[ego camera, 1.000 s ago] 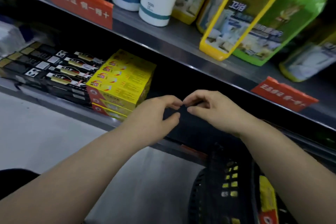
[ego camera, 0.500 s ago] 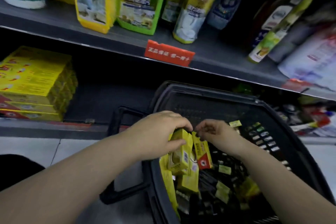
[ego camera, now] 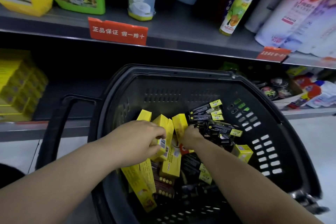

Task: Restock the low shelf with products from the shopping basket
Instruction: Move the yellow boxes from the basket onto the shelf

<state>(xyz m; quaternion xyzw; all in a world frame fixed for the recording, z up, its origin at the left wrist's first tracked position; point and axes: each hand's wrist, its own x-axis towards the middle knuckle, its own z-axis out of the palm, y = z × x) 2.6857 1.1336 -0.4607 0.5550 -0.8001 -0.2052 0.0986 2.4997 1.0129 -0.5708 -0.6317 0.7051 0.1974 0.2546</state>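
A black shopping basket (ego camera: 181, 75) stands on the floor in front of the low shelf (ego camera: 23, 126). Inside lie several yellow boxes (ego camera: 171, 167) and several black boxes (ego camera: 216, 127). My left hand (ego camera: 138, 142) grips upright yellow boxes (ego camera: 164, 123) at the basket's middle, fingers curled over a barcode end. My right hand (ego camera: 190, 136) is curled round another yellow box (ego camera: 179, 122) right beside them. A stack of the same yellow boxes (ego camera: 16, 85) sits on the low shelf at the far left.
The basket's handle (ego camera: 60, 120) folds out to the left, against the shelf edge. The upper shelf (ego camera: 172, 42) carries bottles and red price tags. Tins and packets (ego camera: 283, 91) fill the low shelf at right. Pale floor tiles (ego camera: 316, 138) lie right of the basket.
The view swung right from the shelf to the basket. Both hands left the shelf gap, dropped into the basket and took hold of yellow boxes, now deeper in than half a second ago.
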